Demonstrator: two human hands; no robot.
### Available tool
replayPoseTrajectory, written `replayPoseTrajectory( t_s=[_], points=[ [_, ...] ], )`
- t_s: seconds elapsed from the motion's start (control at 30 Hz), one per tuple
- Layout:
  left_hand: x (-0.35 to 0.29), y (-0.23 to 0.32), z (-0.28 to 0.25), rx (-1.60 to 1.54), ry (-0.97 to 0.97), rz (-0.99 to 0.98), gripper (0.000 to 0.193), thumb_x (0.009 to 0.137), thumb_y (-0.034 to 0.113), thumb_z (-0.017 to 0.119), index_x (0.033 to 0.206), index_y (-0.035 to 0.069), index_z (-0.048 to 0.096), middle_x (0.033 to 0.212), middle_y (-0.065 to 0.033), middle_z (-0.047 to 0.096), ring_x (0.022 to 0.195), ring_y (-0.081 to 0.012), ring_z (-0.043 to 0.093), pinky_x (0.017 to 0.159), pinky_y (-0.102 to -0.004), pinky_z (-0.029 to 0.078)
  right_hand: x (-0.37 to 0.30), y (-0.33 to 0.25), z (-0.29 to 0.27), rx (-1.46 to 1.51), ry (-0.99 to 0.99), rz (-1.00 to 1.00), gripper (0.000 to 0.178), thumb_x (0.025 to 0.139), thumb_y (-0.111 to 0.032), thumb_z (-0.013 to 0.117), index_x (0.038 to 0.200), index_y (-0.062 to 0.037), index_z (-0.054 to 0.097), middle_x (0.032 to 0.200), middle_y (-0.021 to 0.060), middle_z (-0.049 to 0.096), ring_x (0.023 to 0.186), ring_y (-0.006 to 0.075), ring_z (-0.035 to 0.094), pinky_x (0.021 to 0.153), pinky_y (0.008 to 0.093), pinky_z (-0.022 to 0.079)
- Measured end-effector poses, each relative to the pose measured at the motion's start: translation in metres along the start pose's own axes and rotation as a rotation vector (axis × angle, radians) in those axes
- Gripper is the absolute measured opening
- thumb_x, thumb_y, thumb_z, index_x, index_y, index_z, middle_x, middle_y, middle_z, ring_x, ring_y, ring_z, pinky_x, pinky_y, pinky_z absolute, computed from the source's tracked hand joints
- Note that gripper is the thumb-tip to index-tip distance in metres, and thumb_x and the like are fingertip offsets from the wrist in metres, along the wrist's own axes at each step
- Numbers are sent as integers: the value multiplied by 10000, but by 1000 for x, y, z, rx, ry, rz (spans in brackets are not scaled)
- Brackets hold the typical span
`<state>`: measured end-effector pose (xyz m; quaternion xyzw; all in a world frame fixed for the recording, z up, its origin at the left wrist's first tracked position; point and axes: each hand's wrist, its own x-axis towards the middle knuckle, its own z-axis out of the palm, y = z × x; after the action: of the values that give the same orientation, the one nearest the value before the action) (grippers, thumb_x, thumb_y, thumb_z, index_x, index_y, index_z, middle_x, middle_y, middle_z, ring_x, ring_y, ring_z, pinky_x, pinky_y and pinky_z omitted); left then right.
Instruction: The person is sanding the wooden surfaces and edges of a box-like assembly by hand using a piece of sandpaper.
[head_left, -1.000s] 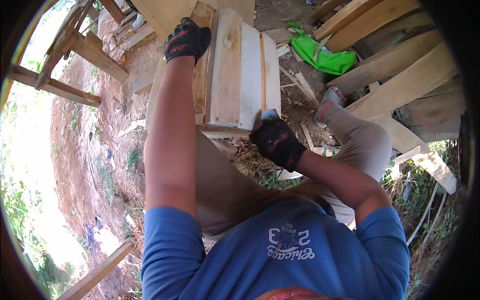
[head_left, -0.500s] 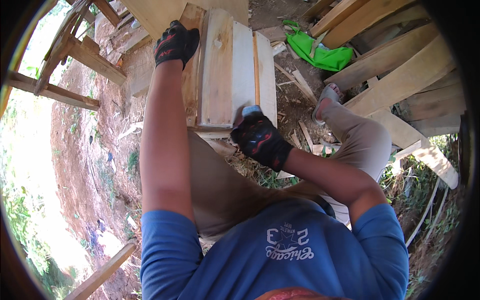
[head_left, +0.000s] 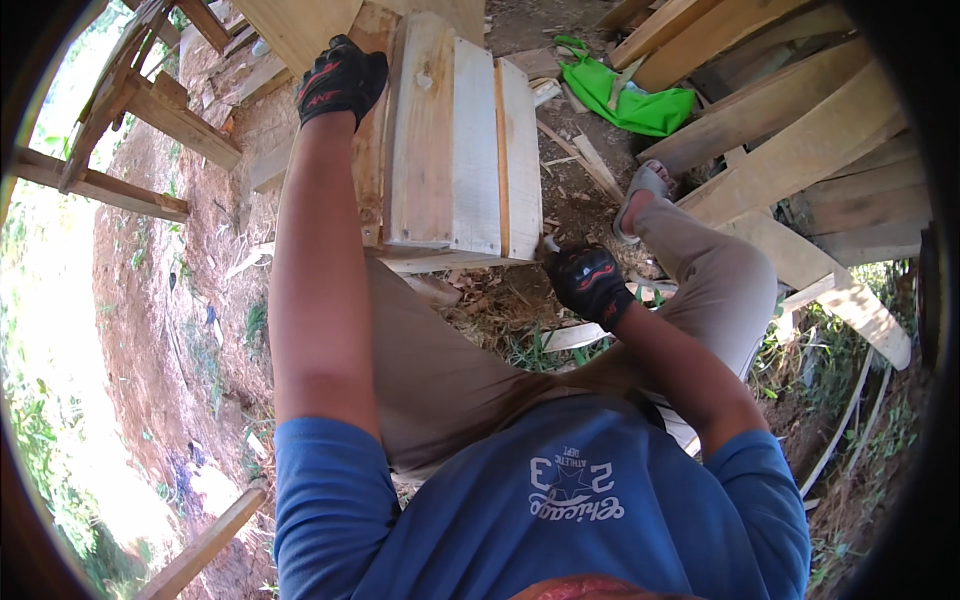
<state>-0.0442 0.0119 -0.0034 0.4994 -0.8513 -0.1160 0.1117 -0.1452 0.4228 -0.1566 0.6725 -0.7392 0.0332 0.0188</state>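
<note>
The right hand [head_left: 585,283], nearer, is closed round a pale-tipped tool [head_left: 551,243], mostly hidden, just beside the near right corner of the wooden box [head_left: 424,140]. The box lies ahead-left of that grip, its boards running away lengthwise. The left hand [head_left: 342,82] is at its far left edge, grip unclear.

We see harsh daylight bleaching the foliage [head_left: 32,412] beyond the left edge of the dirt bank [head_left: 145,320], softer shade over the nailed planks [head_left: 474,150], and fisheye distortion bowing the outer boards [head_left: 800,152].
</note>
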Motion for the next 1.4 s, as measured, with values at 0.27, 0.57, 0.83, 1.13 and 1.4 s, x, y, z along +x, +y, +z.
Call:
replayPoseTrajectory(
  t_s=[0.27,0.57,0.83,1.13,1.4],
  points=[
    [-2,5,0,10,20,-8,654,966,510,625,1422,41,608,1449,-236,662,1358,-411,626,1135,-521,499,25,-36,4,-60,97,-168,245,880,-175,626,1108,-127,703,880,101,698,869,276,687,777,468,561],
    [-1,13,9,20,13,24,617,978,484,614,1409,42,599,1430,-234,671,1343,-434,629,1126,-533,500,13,-39,15,-97,16,-40,222,910,-159,591,1097,-47,636,929,155,715,890,317,704,845,503,547],
    [-4,12,4,24,14,27,606,976,487,609,1376,31,612,1426,-241,669,1332,-432,637,1120,-536,501,12,-24,16,17,92,-75,113,921,-152,602,987,-108,682,878,134,685,826,314,695,766,491,549],
    [-5,16,4,31,24,26,599,981,477,578,1374,27,616,1400,-253,683,1312,-449,646,1106,-550,510,9,-23,17,23,40,-62,177,939,-159,606,1063,-91,712,925,131,679,812,304,691,712,480,551],
    [-2,8,7,76,41,54,611,995,506,602,1380,31,598,1381,-244,694,1290,-442,662,1092,-547,522,9,-21,9,33,-12,-40,273,899,-181,613,1142,-72,676,945,135,704,893,305,714,805,494,547]
  ],
)
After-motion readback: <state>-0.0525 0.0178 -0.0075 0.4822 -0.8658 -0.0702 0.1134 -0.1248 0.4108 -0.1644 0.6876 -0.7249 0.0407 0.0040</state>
